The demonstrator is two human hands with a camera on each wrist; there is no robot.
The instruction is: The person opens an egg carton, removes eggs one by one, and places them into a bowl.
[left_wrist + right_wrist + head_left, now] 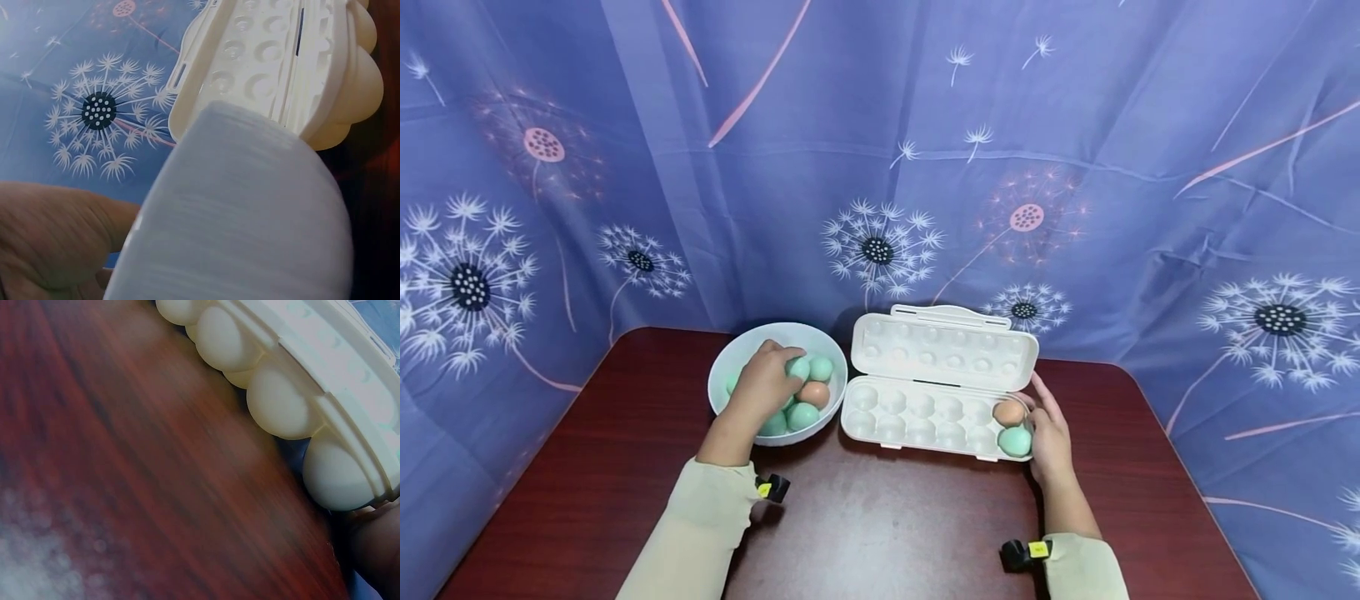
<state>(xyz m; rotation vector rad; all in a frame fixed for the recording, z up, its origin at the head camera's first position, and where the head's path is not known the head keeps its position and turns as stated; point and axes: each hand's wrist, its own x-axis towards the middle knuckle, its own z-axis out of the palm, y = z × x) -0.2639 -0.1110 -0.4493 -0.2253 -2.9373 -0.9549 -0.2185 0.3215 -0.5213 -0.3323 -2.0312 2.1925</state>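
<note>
In the head view, my left hand (765, 382) reaches into a white bowl (721, 354) of eggs. Its fingers curl round a green egg (798, 367) near the top of the pile. A brown egg (814, 394) and several green ones lie beside it. My right hand (1051, 437) holds the right end of an open white egg carton (925, 379), one finger stretched up by the lid. Two eggs sit in the carton's right-end cups: a brown egg (1009, 412) behind and a green egg (1015, 442) in front. In the left wrist view, the bowl's side (244, 206) hides the held egg.
Both containers stand side by side towards the back of a dark red wooden table (865, 525). The carton's raised lid (947, 346) leans back close to a blue dandelion-print curtain (880, 167). Small black cameras (772, 488) are worn at the wrists.
</note>
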